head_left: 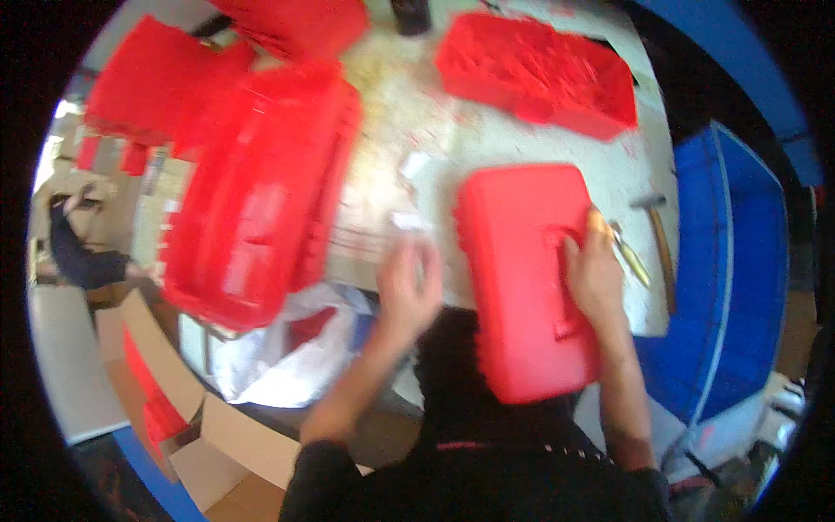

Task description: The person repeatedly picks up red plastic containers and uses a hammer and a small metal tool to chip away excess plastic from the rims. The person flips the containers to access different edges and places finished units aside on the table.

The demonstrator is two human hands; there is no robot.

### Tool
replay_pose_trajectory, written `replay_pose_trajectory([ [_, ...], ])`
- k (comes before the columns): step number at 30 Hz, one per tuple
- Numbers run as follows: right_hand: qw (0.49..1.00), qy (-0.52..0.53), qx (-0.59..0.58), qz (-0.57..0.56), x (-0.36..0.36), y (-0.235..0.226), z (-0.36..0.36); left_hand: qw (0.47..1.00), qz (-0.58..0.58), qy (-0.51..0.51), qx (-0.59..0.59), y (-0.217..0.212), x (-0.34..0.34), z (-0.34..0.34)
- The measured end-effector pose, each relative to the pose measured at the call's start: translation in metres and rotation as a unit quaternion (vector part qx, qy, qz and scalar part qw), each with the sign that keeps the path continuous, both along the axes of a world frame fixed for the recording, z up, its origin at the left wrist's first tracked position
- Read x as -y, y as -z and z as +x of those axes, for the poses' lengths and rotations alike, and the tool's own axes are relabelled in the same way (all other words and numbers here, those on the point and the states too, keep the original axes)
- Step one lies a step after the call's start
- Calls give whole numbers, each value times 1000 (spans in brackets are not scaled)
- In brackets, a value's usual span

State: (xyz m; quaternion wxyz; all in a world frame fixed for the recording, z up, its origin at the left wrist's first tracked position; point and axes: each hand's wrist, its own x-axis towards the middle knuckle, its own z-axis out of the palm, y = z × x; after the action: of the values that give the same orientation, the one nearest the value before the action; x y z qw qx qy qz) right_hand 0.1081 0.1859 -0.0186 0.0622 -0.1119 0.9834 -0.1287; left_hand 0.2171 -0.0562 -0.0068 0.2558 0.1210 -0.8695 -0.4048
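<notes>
A red plastic toolbox (531, 287) with a recessed handle is tilted in front of my body, at the near edge of the table. My right hand (596, 270) is closed on its right side by the handle, the thumb over the top face. My left hand (409, 283) is raised to the left of the toolbox, blurred, with thumb and fingers apart. Just beyond its fingertips is a small white scrap (409, 221); whether they touch is not clear. The underside of the toolbox is hidden.
Stacked red plastic trays (261, 191) fill the left of the table. A red bin of small red parts (539, 74) stands at the back. A hammer (664, 248) and a yellow-handled tool (633, 261) lie right, beside a blue crate (731, 270). An opened cardboard box (248, 457) sits lower left.
</notes>
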Motion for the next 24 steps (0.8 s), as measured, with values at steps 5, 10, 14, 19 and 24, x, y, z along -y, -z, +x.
replay_pose_trajectory([
  [5,929,-47,76,-360,-30,6,-4,780,558,70,275,80,-47,118],
  [10,887,-75,123,-438,-36,-5,16,687,700,181,66,40,-84,102],
  [14,840,-105,56,-529,-34,-28,25,933,225,274,58,-109,-50,102],
  [19,784,-141,110,-594,-19,-50,36,938,-272,197,84,-191,-14,80],
  [24,757,-42,209,-618,-10,-30,60,931,-273,206,130,-131,-47,50],
])
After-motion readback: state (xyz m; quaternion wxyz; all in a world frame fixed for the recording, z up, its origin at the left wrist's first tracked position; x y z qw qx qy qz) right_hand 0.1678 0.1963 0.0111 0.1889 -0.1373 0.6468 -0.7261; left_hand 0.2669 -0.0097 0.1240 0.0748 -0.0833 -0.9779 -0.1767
